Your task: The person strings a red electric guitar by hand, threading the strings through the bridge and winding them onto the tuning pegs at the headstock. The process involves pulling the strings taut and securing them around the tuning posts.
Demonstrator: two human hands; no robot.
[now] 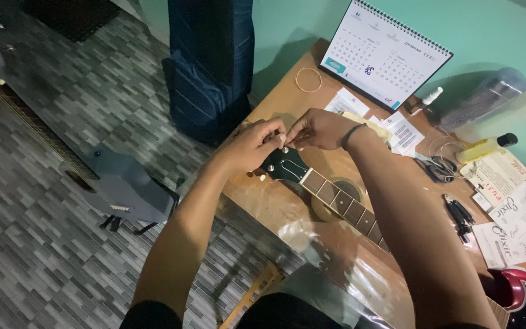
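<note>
A guitar lies across a wooden table (287,103), its black headstock (284,166) pointing to the far left and its dark fretted neck (342,202) running toward me. My left hand (252,146) grips the top of the headstock at the tuning pegs. My right hand (319,128), with a dark band at the wrist, pinches something small at a peg right beside the left fingers; a string is too thin to make out. The red guitar body (522,295) shows at the bottom right corner.
A desk calendar (385,52) stands at the back against the green wall. A coiled string (308,79), paper packets (509,210), scissors (438,169), black pliers (459,214), a yellow bottle (485,147) and a clear bottle (485,97) lie around. Another grey guitar (114,183) lies on the tiled floor at left.
</note>
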